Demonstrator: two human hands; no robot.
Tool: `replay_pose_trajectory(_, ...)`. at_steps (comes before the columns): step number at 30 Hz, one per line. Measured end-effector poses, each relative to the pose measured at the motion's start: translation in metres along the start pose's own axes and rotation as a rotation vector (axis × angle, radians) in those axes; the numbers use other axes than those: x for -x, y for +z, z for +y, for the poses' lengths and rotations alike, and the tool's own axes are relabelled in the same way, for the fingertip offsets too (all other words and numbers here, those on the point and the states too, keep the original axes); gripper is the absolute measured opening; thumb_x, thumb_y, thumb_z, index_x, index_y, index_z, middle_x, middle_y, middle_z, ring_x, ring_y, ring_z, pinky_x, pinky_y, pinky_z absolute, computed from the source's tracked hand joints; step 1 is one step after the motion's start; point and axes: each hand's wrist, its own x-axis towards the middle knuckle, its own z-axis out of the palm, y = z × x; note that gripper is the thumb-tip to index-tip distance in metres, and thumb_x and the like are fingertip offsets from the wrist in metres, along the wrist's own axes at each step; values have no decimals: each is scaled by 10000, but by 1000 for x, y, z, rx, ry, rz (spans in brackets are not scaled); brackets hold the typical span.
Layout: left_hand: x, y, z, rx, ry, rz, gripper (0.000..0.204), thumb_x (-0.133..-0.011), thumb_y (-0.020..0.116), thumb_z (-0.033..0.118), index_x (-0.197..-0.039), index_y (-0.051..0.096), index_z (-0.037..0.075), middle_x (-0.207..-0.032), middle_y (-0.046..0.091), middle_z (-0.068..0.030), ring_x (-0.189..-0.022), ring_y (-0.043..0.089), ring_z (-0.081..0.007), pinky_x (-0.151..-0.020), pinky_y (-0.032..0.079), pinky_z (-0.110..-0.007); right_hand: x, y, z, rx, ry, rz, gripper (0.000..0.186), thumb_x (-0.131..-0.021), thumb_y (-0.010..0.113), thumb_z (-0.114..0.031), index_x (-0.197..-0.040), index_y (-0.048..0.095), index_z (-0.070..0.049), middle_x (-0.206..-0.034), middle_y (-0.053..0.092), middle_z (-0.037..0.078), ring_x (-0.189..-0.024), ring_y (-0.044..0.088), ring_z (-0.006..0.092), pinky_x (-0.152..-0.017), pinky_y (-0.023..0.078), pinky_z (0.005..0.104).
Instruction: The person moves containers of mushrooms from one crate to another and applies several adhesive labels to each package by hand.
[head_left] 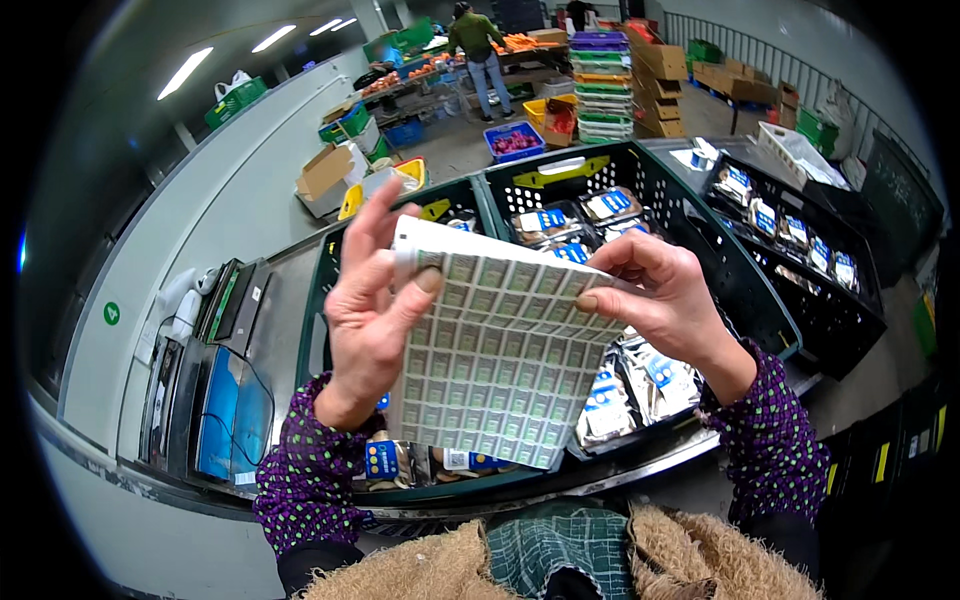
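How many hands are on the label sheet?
2: the left hand at the upper left of the label sheet, the right hand at its upper right.

Ceiling tubes [185, 73] glare, left hand [366, 298] blurs slightly, fisheye edges darken.

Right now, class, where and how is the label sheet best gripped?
Pinch the label sheet near its upper corners, from left and right, where the left hand and right hand are: it looks thin and bends across its width, so spread holds should steady it best.
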Motion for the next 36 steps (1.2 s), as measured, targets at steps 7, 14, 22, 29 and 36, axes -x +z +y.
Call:
replay_pose_trajectory(7,7,2,-11,106,-153,5,133,-900,689,57,-999,703,-31,-1029,612,-46,-908,596,-105,-804,482,-242,12,-17,-2,198,147,-112,192,-871,729,-149,-915,663,25,-749,652,18,-702,612,76,-640,504,240)
replay_pose_trajectory(14,12,-9,-15,88,-164,62,131,-896,699,49,-1003,699,-27,-956,607,-26,-829,576,-73,-726,470,-210,7,-7,4,201,100,-72,294,-830,767,-159,-1032,661,25,-873,672,42,-792,626,94,-699,514,250)
replay_pose_trajectory(22,13,0,-21,-70,-79,20,92,-853,726,17,-933,717,-28,-890,626,-39,-763,562,-87,-657,445,-217,-24,31,2,513,-298,-22,278,-775,775,-49,-1023,666,8,-935,665,84,-835,658,192,-713,536,305)
replay_pose_trajectory(29,14,-4,-26,-218,-43,-5,48,-830,727,-2,-853,693,-27,-807,600,-28,-712,534,-108,-610,404,-229,-29,40,9,566,-270,-1,219,-764,756,-8,-966,671,1,-834,658,95,-756,663,212,-655,534,307)
replay_pose_trajectory(36,3,15,-32,-113,-123,1,64,-858,714,-2,-847,661,-36,-764,518,4,-686,446,-67,-600,338,-212,-23,37,22,797,-344,234,237,-681,790,-97,-844,618,-82,-788,600,53,-718,647,251,-583,526,364)
